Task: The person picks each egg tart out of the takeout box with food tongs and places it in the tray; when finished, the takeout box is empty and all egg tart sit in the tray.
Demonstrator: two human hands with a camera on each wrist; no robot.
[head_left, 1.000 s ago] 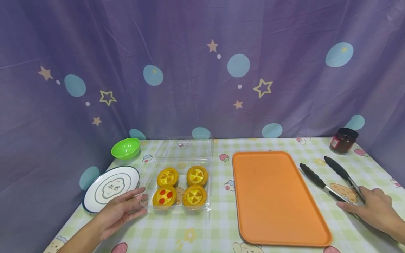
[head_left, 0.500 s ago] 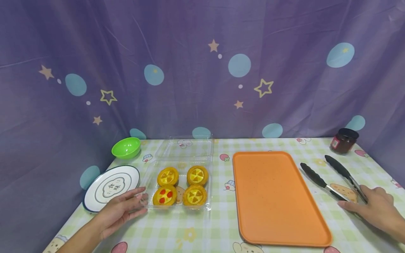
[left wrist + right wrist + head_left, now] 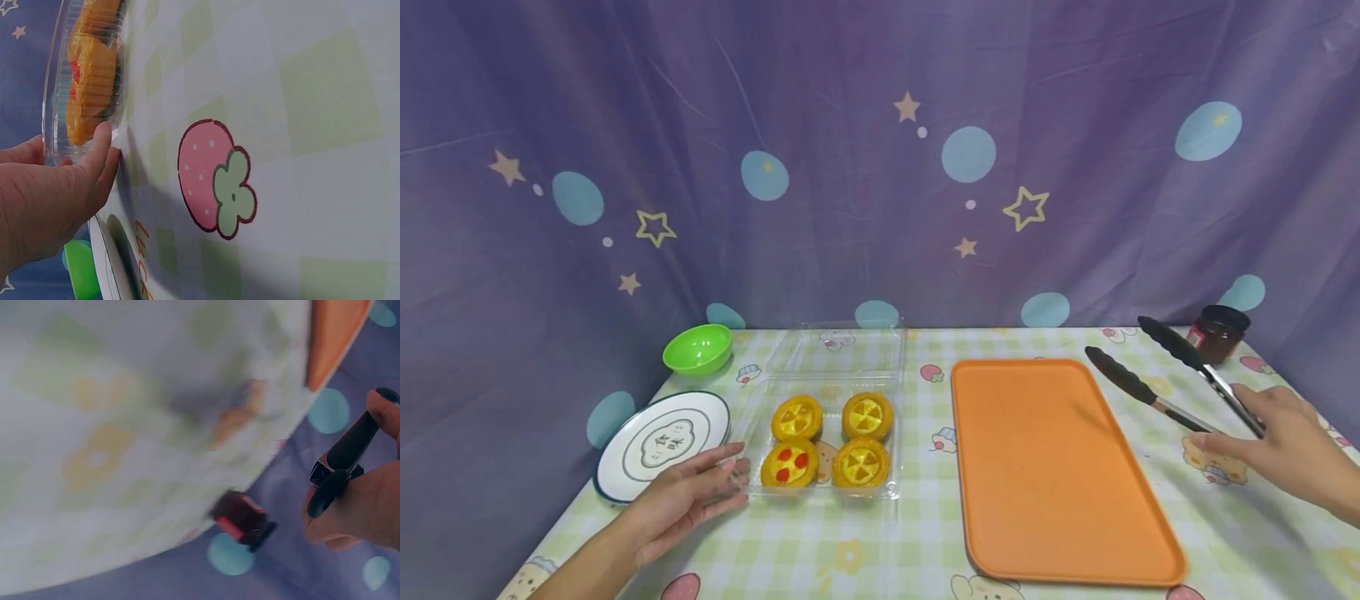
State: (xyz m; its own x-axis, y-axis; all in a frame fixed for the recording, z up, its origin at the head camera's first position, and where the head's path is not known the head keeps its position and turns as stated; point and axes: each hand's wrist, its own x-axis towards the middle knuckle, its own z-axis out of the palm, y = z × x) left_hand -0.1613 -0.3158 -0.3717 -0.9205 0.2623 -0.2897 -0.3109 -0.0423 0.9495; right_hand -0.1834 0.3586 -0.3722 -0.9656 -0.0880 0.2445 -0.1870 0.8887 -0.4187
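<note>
Purple curtain (image 3: 850, 225) backs checked tablecloth (image 3: 925, 533); right hand (image 3: 1288, 446) grips black-tipped tongs (image 3: 1172, 343), spread, beside orange tray (image 3: 1045, 483); left hand (image 3: 681, 500), fingers extended, touches clear clamshell (image 3: 868, 358) holding four tarts (image 3: 867, 417); advisable: brace clamshell lightly, keep tongs level, squeeze gently

Tbl (image 3: 919, 533) has tray (image 3: 1060, 471), ctnr (image 3: 832, 412), plate (image 3: 662, 442), bowl (image 3: 697, 354), jar (image 3: 1221, 330).

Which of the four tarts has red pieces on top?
The front-left tart in the clear container, nearest the left hand: three red pieces top it, while the other three tarts show no red.
</note>
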